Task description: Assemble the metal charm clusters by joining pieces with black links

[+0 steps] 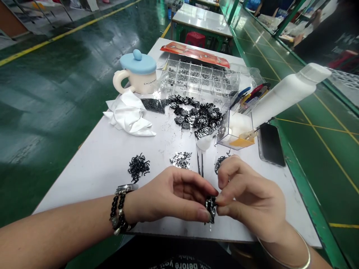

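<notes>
Near the table's front edge, my left hand (pixel 171 198) grips a small black-and-silver metal part (pixel 211 210) between thumb and fingers. My right hand (pixel 249 198) pinches at the right side of the same part; whether a tiny piece sits between its fingertips is hidden. Just beyond the hands lie a heap of small black curved pieces (pixel 138 167), a scatter of tiny silver pieces (pixel 181 160) and a second black heap (pixel 220 163), partly behind my right hand. Black tweezers (pixel 200 164) point away between them.
A large pile of black metal parts (pixel 200 116) lies mid-table. Around it are a crumpled white tissue (pixel 127 114), a lidded mug (pixel 140 74), a clear compartment box (pixel 196 76), a clear pen holder (pixel 235 130), a white bottle (pixel 288 93) and a phone (pixel 270 145).
</notes>
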### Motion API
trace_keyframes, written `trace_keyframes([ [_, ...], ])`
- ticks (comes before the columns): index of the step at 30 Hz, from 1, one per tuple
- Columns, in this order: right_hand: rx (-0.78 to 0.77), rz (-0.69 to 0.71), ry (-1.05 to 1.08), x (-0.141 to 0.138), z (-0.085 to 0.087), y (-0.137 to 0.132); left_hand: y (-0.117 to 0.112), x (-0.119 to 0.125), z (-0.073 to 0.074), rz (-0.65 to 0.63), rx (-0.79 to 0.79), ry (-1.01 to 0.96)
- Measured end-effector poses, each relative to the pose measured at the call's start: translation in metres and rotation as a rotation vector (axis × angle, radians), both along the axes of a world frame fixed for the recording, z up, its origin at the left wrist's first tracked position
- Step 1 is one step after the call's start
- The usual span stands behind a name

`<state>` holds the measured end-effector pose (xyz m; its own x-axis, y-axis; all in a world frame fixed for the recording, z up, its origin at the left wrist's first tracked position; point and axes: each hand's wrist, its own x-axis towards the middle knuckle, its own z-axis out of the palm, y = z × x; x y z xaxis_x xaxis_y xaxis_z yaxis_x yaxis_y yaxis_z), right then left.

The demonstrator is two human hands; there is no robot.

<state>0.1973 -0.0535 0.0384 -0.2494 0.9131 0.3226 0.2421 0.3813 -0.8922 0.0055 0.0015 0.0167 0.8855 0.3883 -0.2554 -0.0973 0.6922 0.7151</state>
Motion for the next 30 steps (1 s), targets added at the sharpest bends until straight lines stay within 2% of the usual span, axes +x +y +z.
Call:
trace_keyframes([
  [10, -0.006, 0.017, 0.073, -0.003, -0.003, 0.002, 0.001, 0.0, 0.001, -0.07, -0.137, 0.007],
  [15, -0.217, 0.094, 0.233, -0.004, -0.005, 0.004, 0.001, 0.001, 0.001, -0.125, -0.2, -0.006],
  [18, -0.346, 0.144, 0.357, -0.004, -0.006, 0.005, 0.001, 0.001, -0.001, -0.119, -0.201, -0.003],
  [21, -0.411, 0.166, 0.428, -0.004, -0.009, 0.006, 0.001, 0.0, -0.003, -0.125, -0.192, -0.006],
  [30, -0.409, 0.227, 0.424, -0.002, -0.01, 0.006, -0.002, -0.001, 0.0, -0.121, -0.089, -0.002],
])
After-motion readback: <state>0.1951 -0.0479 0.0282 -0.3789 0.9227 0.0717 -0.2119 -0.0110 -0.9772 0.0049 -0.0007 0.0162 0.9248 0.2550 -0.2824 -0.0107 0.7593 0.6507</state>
